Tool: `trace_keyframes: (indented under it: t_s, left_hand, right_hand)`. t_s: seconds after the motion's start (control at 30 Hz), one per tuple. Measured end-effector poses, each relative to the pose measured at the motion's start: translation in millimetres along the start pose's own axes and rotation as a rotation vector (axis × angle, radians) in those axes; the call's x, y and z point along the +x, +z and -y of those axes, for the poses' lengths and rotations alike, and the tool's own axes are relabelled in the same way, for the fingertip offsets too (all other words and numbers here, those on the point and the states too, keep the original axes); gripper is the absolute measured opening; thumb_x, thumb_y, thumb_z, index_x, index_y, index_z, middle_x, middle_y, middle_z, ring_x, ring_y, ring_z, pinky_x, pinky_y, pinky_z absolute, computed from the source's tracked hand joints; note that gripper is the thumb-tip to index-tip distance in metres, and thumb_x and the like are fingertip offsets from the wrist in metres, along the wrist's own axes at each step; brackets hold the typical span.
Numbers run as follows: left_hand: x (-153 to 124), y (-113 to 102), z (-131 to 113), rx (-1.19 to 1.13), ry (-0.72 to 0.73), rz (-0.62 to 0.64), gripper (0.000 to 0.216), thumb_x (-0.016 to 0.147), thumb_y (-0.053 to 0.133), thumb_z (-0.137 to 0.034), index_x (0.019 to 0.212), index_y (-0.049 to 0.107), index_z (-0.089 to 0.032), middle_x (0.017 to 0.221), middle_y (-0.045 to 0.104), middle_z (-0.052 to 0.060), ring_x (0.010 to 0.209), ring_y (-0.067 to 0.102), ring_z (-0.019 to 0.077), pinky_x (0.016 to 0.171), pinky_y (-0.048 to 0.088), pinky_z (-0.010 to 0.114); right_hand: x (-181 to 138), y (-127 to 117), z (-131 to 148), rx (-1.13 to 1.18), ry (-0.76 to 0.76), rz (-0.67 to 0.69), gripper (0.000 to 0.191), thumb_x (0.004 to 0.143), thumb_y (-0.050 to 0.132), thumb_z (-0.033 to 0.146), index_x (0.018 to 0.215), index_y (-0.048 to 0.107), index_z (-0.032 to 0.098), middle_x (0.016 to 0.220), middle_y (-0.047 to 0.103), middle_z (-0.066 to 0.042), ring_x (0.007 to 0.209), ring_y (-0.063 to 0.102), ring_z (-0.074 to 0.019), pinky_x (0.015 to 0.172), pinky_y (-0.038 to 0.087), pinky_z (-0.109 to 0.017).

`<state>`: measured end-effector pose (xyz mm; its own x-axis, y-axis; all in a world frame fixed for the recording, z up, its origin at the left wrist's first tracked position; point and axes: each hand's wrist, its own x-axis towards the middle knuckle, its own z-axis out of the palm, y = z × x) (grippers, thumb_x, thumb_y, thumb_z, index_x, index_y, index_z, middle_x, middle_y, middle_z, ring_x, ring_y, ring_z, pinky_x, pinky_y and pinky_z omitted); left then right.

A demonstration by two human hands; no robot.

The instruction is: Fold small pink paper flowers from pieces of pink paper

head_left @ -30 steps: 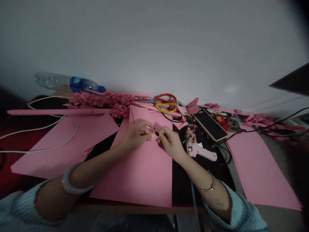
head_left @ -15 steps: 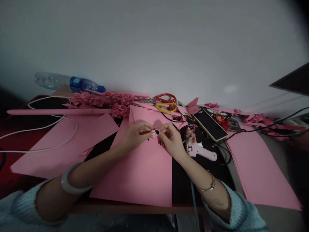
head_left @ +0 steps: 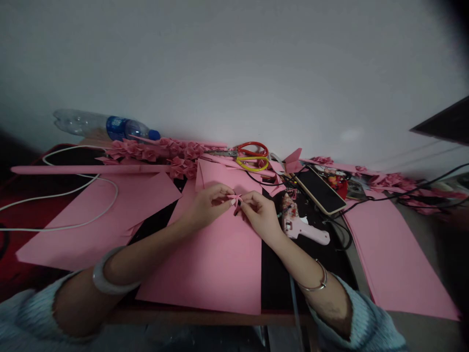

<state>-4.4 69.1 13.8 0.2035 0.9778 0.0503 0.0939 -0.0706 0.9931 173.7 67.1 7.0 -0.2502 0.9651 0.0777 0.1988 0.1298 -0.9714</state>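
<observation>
A small folded pink paper flower [head_left: 236,198] is pinched between my two hands, with its pointed petals showing above the fingertips. My left hand [head_left: 210,205] grips its left side with thumb and forefinger. From the right, my right hand [head_left: 259,211] pinches the same flower, and its fingers partly hide it. Both hands are just above a large pink paper sheet [head_left: 216,264]. To the right of my right hand lies a pink glue gun [head_left: 306,230] on a black surface.
Scissors [head_left: 252,156] with red and yellow handles lie behind the hands, beside a cluster of pink paper flowers [head_left: 154,150]. A phone [head_left: 320,189], cables, a plastic bottle [head_left: 106,126], a rolled pink paper stick [head_left: 88,169] and more pink sheets [head_left: 395,259] surround the work area.
The paper flower has turned between my fingers, and its pointed petals show more now. My fingertips have shifted slightly; both arms stay in place.
</observation>
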Motion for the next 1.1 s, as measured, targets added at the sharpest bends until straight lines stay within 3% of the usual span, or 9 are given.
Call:
trace_keyframes:
  t_s: [0.27, 0.47, 0.7, 0.87, 1.1]
  left_hand:
    - [0.9, 0.4, 2.7, -0.002, 0.075, 0.008, 0.007, 0.078, 0.063, -0.02, 0.084, 0.06, -0.019, 0.083, 0.064, 0.002, 0.078, 0.066, 0.0164, 0.075, 0.057, 0.032]
    - [-1.0, 0.4, 1.5, 0.018, 0.109, 0.076, 0.015, 0.074, 0.058, -0.011, 0.085, 0.054, -0.02, 0.084, 0.062, 0.0, 0.079, 0.066, 0.0158, 0.07, 0.055, 0.028]
    - [-2.2, -0.8, 1.8, 0.096, 0.188, 0.155, 0.016, 0.07, 0.055, -0.009, 0.081, 0.05, -0.021, 0.078, 0.055, -0.003, 0.068, 0.056, 0.012, 0.06, 0.047, 0.024]
    - [-4.7, 1.2, 2.8, 0.058, 0.15, 0.196, 0.022, 0.069, 0.055, -0.01, 0.085, 0.045, -0.022, 0.079, 0.054, -0.004, 0.07, 0.058, 0.0123, 0.062, 0.049, 0.024]
    - [-7.3, 3.3, 2.6, 0.072, 0.194, 0.158, 0.031, 0.067, 0.055, -0.008, 0.093, 0.047, -0.023, 0.085, 0.054, -0.001, 0.078, 0.061, 0.0155, 0.069, 0.052, 0.029]
  right_hand:
    - [-2.7, -0.5, 6.6, -0.051, -0.032, 0.057, 0.013, 0.088, 0.058, 0.03, 0.085, 0.063, 0.018, 0.066, 0.067, -0.001, 0.051, 0.058, -0.0122, 0.053, 0.047, -0.024]
    - [-3.2, -2.6, 10.1, -0.04, -0.044, 0.102, 0.021, 0.095, 0.049, 0.033, 0.079, 0.054, 0.02, 0.06, 0.062, 0.0, 0.051, 0.055, -0.0125, 0.053, 0.044, -0.024]
    - [-2.9, -2.8, 12.5, -0.161, -0.073, 0.152, 0.015, 0.089, 0.048, 0.02, 0.074, 0.048, 0.022, 0.056, 0.053, 0.005, 0.049, 0.047, -0.0108, 0.05, 0.036, -0.022]
    - [-1.5, -4.7, 12.4, -0.275, -0.132, 0.208, 0.017, 0.085, 0.045, 0.016, 0.07, 0.043, 0.023, 0.058, 0.047, 0.006, 0.051, 0.041, -0.011, 0.051, 0.031, -0.023]
    - [0.1, -5.0, 15.1, -0.301, -0.17, 0.254, 0.02, 0.085, 0.042, 0.017, 0.066, 0.038, 0.023, 0.06, 0.039, 0.006, 0.056, 0.038, -0.0117, 0.055, 0.03, -0.024]
